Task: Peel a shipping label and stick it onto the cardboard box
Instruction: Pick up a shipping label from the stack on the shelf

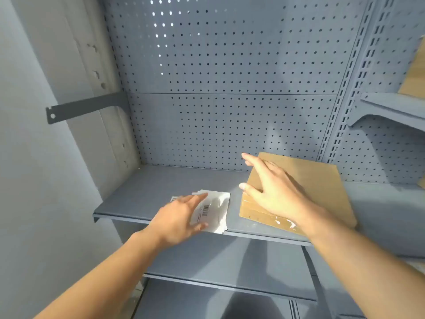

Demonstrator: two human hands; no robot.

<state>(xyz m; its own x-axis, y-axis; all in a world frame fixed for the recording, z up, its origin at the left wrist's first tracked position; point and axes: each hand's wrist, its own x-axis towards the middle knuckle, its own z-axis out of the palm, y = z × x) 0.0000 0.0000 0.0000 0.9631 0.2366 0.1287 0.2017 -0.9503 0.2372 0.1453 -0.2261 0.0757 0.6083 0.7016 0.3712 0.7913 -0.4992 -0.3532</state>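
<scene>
Both bare forearms reach in from the near edge toward a grey metal shelf [147,192] backed by a perforated panel [230,65]. The left hand [177,217] lies palm down, angled to the far right, over the left part of a small stack of white shipping labels [218,203]. Its fingers [195,198] are loosely spread and extended, with the thumb low against the stack's near edge; blur makes it unclear whether they grip a sheet or only rest on it. A barcode shows on the top label just right of the fingers.

The right hand [273,189] hovers or rests, palm down, over the near-left part of a flat cardboard box [322,180], fingers splayed wide and pointing far-left, holding nothing. The index finger extends past the box's far-left corner, the thumb past its left edge.

The labels lie near the shelf's front lip, just left of the box with a narrow gap between them. The box's near side carries brown tape with torn white remnants.
</scene>
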